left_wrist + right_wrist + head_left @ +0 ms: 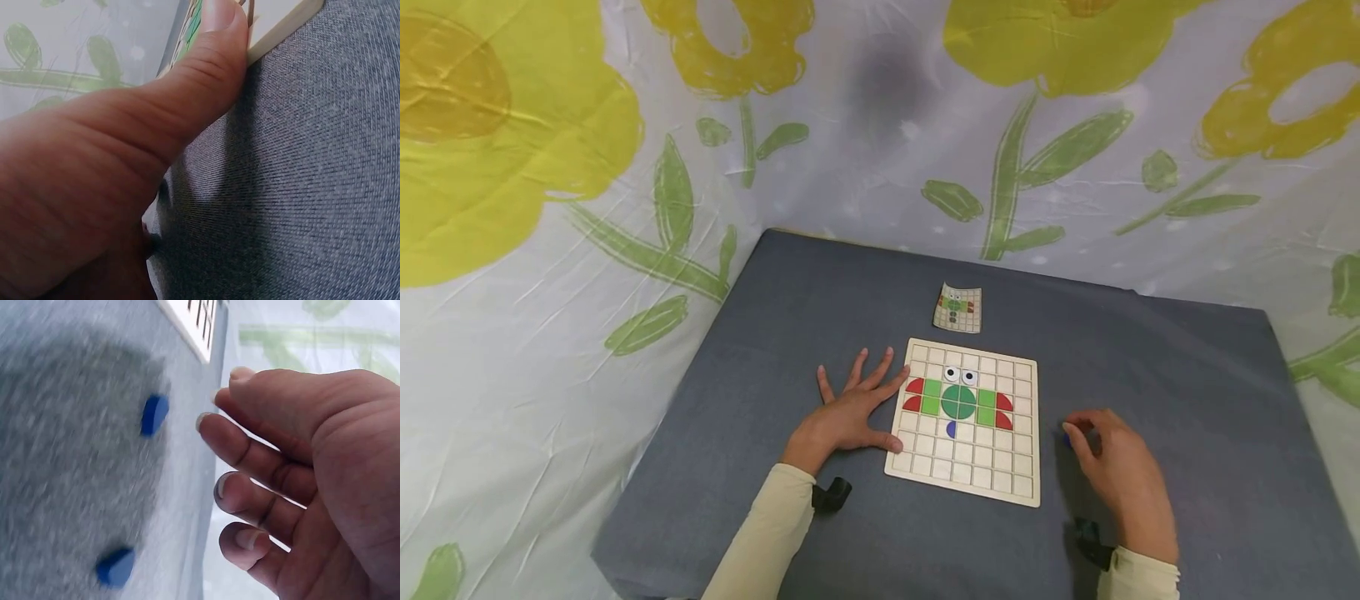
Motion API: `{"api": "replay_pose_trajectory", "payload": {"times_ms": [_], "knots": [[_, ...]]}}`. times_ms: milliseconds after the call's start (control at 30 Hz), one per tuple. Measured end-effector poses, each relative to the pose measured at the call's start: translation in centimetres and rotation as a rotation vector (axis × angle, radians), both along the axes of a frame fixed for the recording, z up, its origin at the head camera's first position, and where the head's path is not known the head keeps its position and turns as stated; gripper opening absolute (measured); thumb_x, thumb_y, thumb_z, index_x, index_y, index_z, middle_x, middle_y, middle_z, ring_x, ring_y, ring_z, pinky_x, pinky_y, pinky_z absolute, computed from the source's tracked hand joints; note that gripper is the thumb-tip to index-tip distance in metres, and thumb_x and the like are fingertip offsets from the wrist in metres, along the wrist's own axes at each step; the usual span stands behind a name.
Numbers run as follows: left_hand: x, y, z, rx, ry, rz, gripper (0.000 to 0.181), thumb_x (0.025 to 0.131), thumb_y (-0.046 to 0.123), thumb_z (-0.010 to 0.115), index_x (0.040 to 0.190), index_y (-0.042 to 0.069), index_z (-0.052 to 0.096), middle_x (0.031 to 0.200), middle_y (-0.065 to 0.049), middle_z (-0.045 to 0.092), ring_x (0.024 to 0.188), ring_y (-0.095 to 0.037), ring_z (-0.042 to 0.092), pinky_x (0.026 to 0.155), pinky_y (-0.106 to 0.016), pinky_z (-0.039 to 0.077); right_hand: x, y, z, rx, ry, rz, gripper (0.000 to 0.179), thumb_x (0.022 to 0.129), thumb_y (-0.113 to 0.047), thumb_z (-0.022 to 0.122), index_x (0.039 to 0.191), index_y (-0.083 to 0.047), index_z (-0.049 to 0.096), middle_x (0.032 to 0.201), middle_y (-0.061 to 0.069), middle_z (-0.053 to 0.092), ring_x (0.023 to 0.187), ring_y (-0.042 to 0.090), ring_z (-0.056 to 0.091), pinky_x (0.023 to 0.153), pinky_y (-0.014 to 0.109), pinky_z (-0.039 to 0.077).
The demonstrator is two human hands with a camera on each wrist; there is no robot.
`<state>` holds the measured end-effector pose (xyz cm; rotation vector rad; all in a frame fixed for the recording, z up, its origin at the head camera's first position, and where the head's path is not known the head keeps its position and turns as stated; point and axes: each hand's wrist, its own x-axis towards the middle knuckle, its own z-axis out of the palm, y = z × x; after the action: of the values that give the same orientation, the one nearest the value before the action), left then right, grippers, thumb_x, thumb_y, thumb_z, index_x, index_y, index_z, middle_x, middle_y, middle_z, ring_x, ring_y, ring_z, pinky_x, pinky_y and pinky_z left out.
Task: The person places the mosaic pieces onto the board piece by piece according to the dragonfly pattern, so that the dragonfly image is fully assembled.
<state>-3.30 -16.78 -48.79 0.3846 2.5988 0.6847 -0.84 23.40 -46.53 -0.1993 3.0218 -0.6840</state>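
Observation:
A wooden grid board lies on the table. My left hand is spread flat at its left side, thumb on the rim; the left wrist view shows that thumb on the board's edge. On the board sit a green circle, light green rectangles, red curved pieces, two eye pieces and a blue curved piece. Right of the board hovers my right hand, fingers loosely bent. In the right wrist view, two blue pieces lie on the table, apart from its fingertips.
Behind the board lies a small, slightly curled picture card showing a similar coloured pattern on a grid. The grey cloth-covered table meets a flower-printed curtain at the back and left.

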Motion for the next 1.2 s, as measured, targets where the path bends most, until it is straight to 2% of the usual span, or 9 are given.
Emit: {"api": "replay_pose_trajectory", "payload": {"times_ms": [100,167,300,400,600,900,1200], "knots": [[0.0,0.0,0.1,-0.007,-0.002,-0.003,0.123,0.073,0.066,0.088,0.17,0.037,0.019,0.178,0.006,-0.002,0.163,-0.033,-0.015,0.109,-0.084,-0.022,0.4,0.6,-0.2,0.001,-0.007,-0.022,0.021,0.103,-0.023,0.073,0.117,-0.008,0.076,0.107,0.008,0.069,0.071,0.017,0.051,0.062,0.038,0.043],[0.0,0.0,0.2,-0.008,-0.003,-0.006,0.123,0.073,0.065,0.088,0.17,0.036,0.019,0.178,0.005,-0.002,0.163,-0.033,-0.015,0.108,-0.084,-0.021,0.7,0.8,-0.3,0.002,-0.008,-0.033,0.024,0.101,-0.025,0.075,0.116,-0.006,0.076,0.108,0.011,0.07,0.074,0.022,0.058,0.066,0.044,0.049],[0.0,0.0,0.3,0.002,-0.002,-0.007,0.122,0.074,0.064,0.088,0.17,0.035,0.019,0.178,0.004,-0.002,0.163,-0.034,-0.015,0.108,-0.084,-0.022,1.1,0.9,-0.8,0.003,-0.008,-0.041,0.034,0.095,-0.027,0.082,0.117,-0.003,0.076,0.11,0.016,0.071,0.091,0.035,0.069,0.08,0.059,0.055],[0.0,0.0,0.3,0.006,0.0,-0.009,0.122,0.074,0.063,0.088,0.17,0.035,0.02,0.178,0.004,-0.002,0.163,-0.034,-0.015,0.108,-0.084,-0.022,1.3,0.7,-1.2,0.013,-0.024,-0.051,0.038,0.092,-0.028,0.085,0.118,-0.002,0.075,0.108,0.014,0.071,0.098,0.039,0.07,0.083,0.062,0.055],[0.1,-0.2,0.2,0.002,-0.001,-0.013,0.122,0.074,0.064,0.088,0.17,0.035,0.019,0.178,0.004,-0.002,0.163,-0.035,-0.015,0.108,-0.084,-0.021,1.2,0.4,-1.3,0.031,-0.053,-0.077,0.04,0.091,-0.029,0.086,0.118,-0.002,0.074,0.105,0.013,0.07,0.096,0.04,0.07,0.08,0.063,0.055],[0.0,-0.1,0.0,0.009,0.011,-0.01,0.122,0.073,0.063,0.088,0.17,0.035,0.021,0.179,0.003,0.0,0.163,-0.036,-0.014,0.108,-0.085,-0.021,1.0,-0.1,-1.2,0.017,-0.021,-0.107,0.025,0.092,-0.021,0.085,0.109,-0.005,0.078,0.104,0.016,0.073,0.097,0.043,0.071,0.077,0.063,0.055],[0.0,0.0,0.0,0.005,0.014,-0.005,0.123,0.072,0.064,0.088,0.17,0.036,0.02,0.178,0.004,-0.001,0.163,-0.034,-0.015,0.108,-0.084,-0.022,0.7,-1.0,-0.8,0.048,0.012,-0.157,0.016,0.093,-0.017,0.076,0.103,-0.006,0.081,0.101,0.016,0.076,0.086,0.045,0.073,0.066,0.063,0.055]]}}
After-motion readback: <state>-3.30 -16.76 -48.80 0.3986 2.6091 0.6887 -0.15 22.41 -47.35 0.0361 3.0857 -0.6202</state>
